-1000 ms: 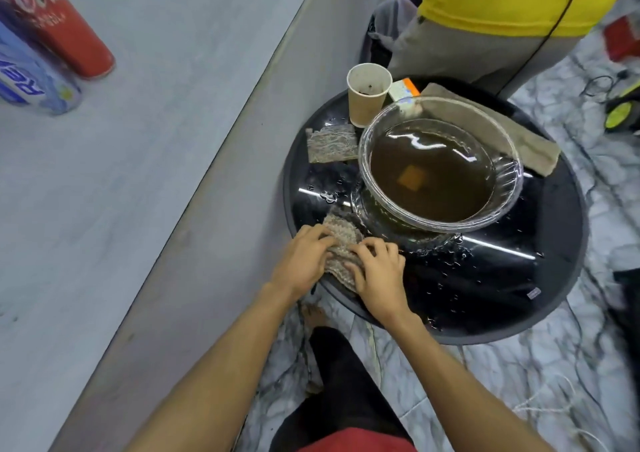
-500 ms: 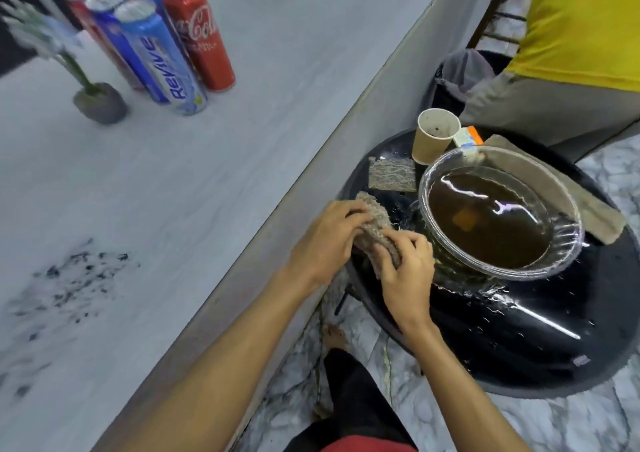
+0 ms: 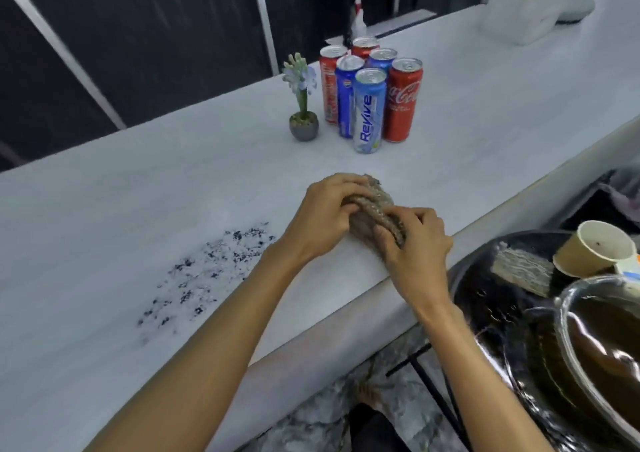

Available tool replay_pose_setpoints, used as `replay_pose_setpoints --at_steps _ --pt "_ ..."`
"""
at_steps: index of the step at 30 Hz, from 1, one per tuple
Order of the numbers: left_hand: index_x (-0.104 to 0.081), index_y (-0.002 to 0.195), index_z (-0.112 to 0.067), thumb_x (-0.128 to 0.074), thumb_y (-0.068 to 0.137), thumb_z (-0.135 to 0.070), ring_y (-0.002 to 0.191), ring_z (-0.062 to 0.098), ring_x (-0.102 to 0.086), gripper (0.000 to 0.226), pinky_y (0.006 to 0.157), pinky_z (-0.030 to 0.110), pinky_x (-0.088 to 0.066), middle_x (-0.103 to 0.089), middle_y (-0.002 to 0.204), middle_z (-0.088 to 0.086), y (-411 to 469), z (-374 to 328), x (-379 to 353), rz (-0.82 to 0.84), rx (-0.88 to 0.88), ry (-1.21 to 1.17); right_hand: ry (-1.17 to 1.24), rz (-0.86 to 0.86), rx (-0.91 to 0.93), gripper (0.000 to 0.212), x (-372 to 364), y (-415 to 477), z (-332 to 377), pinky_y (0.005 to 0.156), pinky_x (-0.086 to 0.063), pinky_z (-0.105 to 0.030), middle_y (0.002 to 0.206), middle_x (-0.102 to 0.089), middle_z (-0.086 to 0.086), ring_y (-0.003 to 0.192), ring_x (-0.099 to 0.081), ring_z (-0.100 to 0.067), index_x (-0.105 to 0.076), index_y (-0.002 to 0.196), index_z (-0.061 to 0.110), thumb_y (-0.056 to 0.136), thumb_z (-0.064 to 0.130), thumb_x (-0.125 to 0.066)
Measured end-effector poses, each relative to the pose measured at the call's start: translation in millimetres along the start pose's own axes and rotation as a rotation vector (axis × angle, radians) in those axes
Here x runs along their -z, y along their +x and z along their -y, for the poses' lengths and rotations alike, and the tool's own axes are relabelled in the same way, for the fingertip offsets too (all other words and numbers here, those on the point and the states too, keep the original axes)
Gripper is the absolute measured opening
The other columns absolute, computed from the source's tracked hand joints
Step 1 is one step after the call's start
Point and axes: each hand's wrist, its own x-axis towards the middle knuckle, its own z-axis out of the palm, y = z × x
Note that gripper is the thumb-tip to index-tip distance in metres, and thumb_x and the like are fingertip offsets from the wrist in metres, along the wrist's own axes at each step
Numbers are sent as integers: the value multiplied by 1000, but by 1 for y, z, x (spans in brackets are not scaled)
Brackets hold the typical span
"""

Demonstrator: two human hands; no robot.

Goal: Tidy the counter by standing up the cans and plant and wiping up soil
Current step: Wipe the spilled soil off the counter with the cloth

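Observation:
Both hands hold a grey-brown knitted cloth (image 3: 375, 206) over the pale counter (image 3: 138, 188), near its front edge. My left hand (image 3: 325, 216) grips the cloth's left side and my right hand (image 3: 415, 244) pinches its right side. Dark soil (image 3: 211, 268) lies scattered on the counter to the left of my hands. Several red and blue cans (image 3: 370, 95) stand upright in a cluster at the back. A small potted plant (image 3: 303, 105) with pale flowers stands upright just left of the cans.
At the lower right stands a round black table (image 3: 485, 299) with a glass bowl of brown water (image 3: 602, 344), a paper cup (image 3: 594, 252) and a second cloth (image 3: 523, 266). A white box (image 3: 519, 19) sits at the counter's far right end.
My hands have lifted the cloth off the black table and carried it left over the counter. The view has swung left and up, so the cans, plant and soil are now in sight.

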Motion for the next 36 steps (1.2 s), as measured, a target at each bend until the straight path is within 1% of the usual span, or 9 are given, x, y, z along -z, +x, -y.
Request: replay_pose_setpoints --at_steps 7,12,17,20,22,24,26,29,36 --pt "-67 118 -12 -47 83 12 127 12 -44 47 93 5 -25 -49 138 -1 16 54 23 195 232 78 -230 272 74 34 -35 34 21 81 -24 -35 117 -48 -5 111 -40 -26 -57 125 32 92 42 -56" --pt "-60 129 -14 -45 78 18 134 16 -33 62 105 20 -30 -35 147 -2 33 77 26 297 259 105 -457 369 140 59 -44 44 31 85 -28 -41 131 -36 -3 115 -33 -26 -43 135 36 85 67 -44" --pt "-48 138 -37 -46 75 11 138 15 -20 79 115 36 -16 -30 152 -11 37 93 34 397 232 184 -501 449 166 59 -40 59 39 89 -26 -44 133 -34 -4 118 -29 -26 -44 132 36 85 72 -34" --pt "-47 136 -43 -52 86 1 139 10 -24 67 118 36 -14 -35 150 -15 32 103 47 272 269 65 -264 329 333 43 -45 73 50 100 -26 -46 142 -37 -5 127 -32 -27 -51 130 32 93 51 -41" --pt "-49 136 -38 -56 95 -16 140 9 -25 48 118 32 -15 -37 150 -13 26 112 60 134 319 13 -221 406 439 45 -63 82 53 108 -26 -47 146 -40 -9 134 -33 -30 -52 132 28 93 45 -38" --pt "-48 139 -35 -51 99 -28 142 9 -22 41 115 25 -10 -35 152 -12 15 126 75 56 373 67 -316 530 497 53 -85 84 51 117 -12 -48 156 -28 -9 144 -19 -31 -42 142 30 95 50 -26" --pt "-44 141 -36 -46 100 -36 145 8 -16 41 116 25 -7 -30 154 -12 0 144 90 46 417 153 -400 555 486 56 -100 82 45 118 6 -50 162 -7 -2 149 2 -26 -23 149 39 96 56 -14" --pt "-39 143 -39 -41 99 -44 147 8 -9 44 120 37 -6 -23 156 -13 -25 173 108 51 469 241 -423 590 449 56 -115 80 54 113 19 -54 160 14 5 146 20 -24 -3 150 47 96 61 -6" --pt "-28 146 -44 -28 99 -55 147 9 -2 49 119 40 -1 -12 159 -13 -60 211 128 114 435 353 -401 658 557 53 -112 52 65 116 15 -48 157 26 5 143 29 -21 5 147 51 96 60 -5"
